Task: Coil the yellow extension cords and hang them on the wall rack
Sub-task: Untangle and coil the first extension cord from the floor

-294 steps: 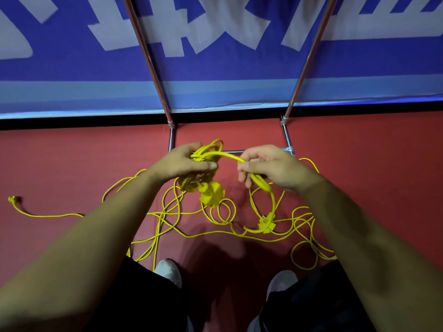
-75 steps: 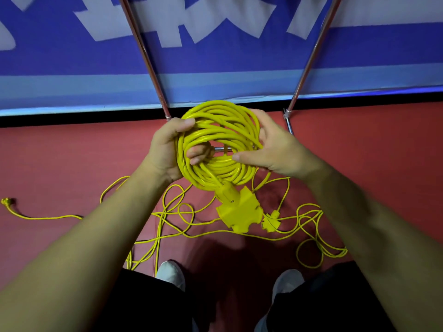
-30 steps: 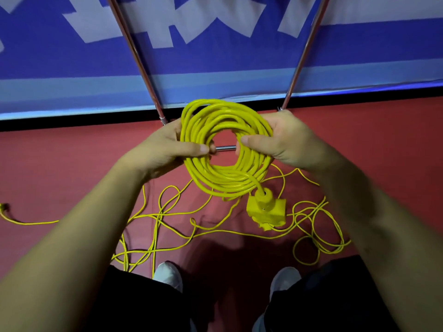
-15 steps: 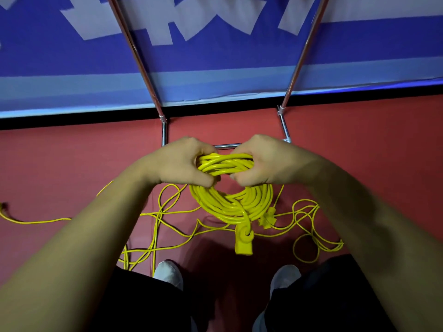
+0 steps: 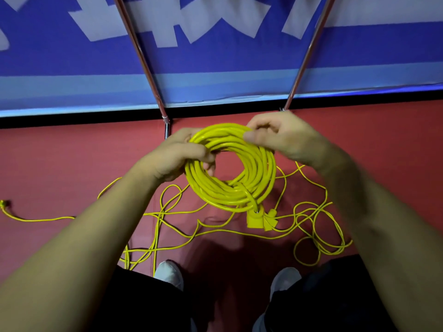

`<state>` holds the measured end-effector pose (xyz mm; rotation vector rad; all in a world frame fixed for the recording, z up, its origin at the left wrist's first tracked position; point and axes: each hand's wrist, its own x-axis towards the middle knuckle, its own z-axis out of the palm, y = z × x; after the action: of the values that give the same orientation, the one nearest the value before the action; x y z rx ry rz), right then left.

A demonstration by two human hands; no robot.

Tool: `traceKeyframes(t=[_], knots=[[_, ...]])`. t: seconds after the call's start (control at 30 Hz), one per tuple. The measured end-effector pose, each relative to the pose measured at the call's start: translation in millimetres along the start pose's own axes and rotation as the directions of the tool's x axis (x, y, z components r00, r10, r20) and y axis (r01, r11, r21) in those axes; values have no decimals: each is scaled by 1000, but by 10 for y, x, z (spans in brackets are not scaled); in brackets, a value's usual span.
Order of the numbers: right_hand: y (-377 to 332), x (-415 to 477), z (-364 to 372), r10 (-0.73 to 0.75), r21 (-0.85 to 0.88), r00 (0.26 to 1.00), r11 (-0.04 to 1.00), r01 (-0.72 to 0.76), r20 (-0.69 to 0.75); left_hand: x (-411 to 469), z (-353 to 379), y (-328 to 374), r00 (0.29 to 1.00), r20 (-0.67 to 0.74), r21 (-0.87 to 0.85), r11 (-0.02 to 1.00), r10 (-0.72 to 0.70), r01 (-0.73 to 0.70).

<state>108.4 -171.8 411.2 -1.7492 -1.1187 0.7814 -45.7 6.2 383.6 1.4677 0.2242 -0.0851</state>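
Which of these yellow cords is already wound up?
The thick coiled cord gripped by the left hand and right hand; the thin loose cord lies sprawled on the red floor.

— How many hands are showing?
— Two are showing: the left hand (image 5: 172, 156) and the right hand (image 5: 282, 137).
— And cords?
— One coiled cord (image 5: 230, 188) is showing. The loose cord (image 5: 215, 232) is tangling too much for counting.
— Fittings?
— A first socket block (image 5: 254, 220), a second socket block (image 5: 272, 220) and one plug (image 5: 3, 203) are showing.
— Anything else?
— Two poles are showing, the left pole (image 5: 141, 53) and the right pole (image 5: 309, 49). So are two shoes, the left shoe (image 5: 167, 274) and the right shoe (image 5: 284, 281).
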Motion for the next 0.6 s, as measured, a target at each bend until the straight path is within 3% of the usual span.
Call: traceKeyframes(t=[0.3,0.47,0.6], knots=[[471,-17,-297,180,56,979,981,-186,95,18,-224,119,985,-171,-469,876,38,-115],[645,-10,-321,205,115,975,974,-195,-85,22,-408,110,937,-349,-547,818,-28,-180],[687,40,-130,284,65,959,957,-282,-20,50,-418,73,909,-413,-613,754,-50,-237]])
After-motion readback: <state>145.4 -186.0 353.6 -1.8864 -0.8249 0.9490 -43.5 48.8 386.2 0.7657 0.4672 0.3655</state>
